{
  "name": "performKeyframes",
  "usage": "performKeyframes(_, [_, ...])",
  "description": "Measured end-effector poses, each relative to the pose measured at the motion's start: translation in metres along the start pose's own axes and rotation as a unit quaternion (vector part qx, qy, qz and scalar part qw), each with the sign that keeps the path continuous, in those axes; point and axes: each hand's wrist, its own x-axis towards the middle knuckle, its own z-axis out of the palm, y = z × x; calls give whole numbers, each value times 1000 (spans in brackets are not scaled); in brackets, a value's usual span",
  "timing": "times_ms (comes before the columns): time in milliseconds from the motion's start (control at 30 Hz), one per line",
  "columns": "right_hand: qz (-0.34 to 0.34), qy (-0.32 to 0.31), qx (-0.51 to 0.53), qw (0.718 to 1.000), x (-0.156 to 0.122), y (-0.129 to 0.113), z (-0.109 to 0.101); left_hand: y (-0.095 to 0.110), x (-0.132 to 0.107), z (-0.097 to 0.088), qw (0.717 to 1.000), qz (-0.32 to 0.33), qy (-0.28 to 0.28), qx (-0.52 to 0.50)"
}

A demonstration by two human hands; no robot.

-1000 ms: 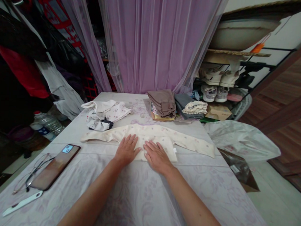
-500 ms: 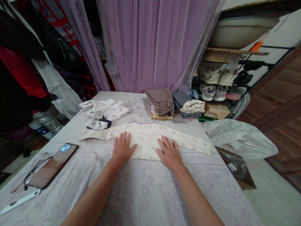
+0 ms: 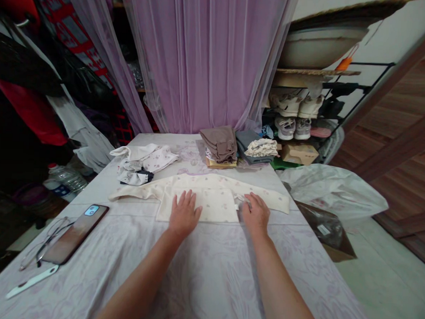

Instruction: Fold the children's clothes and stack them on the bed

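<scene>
A cream long-sleeved shirt (image 3: pixel 214 206) with small printed motifs lies across the table, its body folded into a low band and its sleeves stretched out to both sides. My left hand (image 3: pixel 184 214) rests flat on the folded body, fingers extended. At the body's right edge, my right hand (image 3: pixel 256 214) has its fingers bent and closed on the cloth at the base of the right sleeve, beside a small white tag. The fingertips are partly hidden against the fabric.
Loose small clothes (image 3: pixel 139 161) lie at the back left. Folded trousers (image 3: pixel 220 143) top a stack at the back, beside another pile with a ruffled cream piece (image 3: pixel 261 147). A phone (image 3: pixel 75 234), glasses (image 3: pixel 51 237) and a white-handled tool (image 3: pixel 32 281) lie at left.
My right hand has moved right off the body's middle, and its fingers have curled onto the sleeve base. My left hand has shifted right and stays flat. The shirt's right edge now shows a tag.
</scene>
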Motion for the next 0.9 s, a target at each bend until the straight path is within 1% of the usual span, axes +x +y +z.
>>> performKeyframes(67, [-19, -10, 11, 1000, 0, -2, -1, 15, 0, 3, 999, 31, -1, -14])
performKeyframes(133, [-49, -19, 29, 998, 0, -7, -3, 23, 2, 6, 999, 35, -12, -16])
performKeyframes(267, [-126, -53, 50, 989, -4, -20, -4, 23, 3, 10, 999, 30, -25, -10])
performKeyframes(367, [-148, -104, 36, 983, -6, -26, -2, 16, 2, 11, 999, 36, -24, -12])
performKeyframes(433, [-140, -125, 26, 982, -6, -26, -1, 7, -1, 8, 999, 42, -24, -15])
performKeyframes(500, [-132, -129, 25, 982, -6, -25, 1, -6, -7, 4, 999, 41, -16, -15])
performKeyframes(600, [-136, -120, 29, 983, -6, -21, 4, -31, -18, 0, 999, 31, -3, -9])
performKeyframes(700, [-147, -102, 31, 983, -6, -18, 7, -51, -26, 1, 999, 24, 12, -18])
performKeyframes(800, [-155, -85, 42, 983, -6, -14, 10, -68, -28, 2, 996, 22, 44, -70])
performKeyframes(900, [-154, -74, 57, 984, -7, -12, 12, -92, -19, -8, 990, -12, 92, -108])
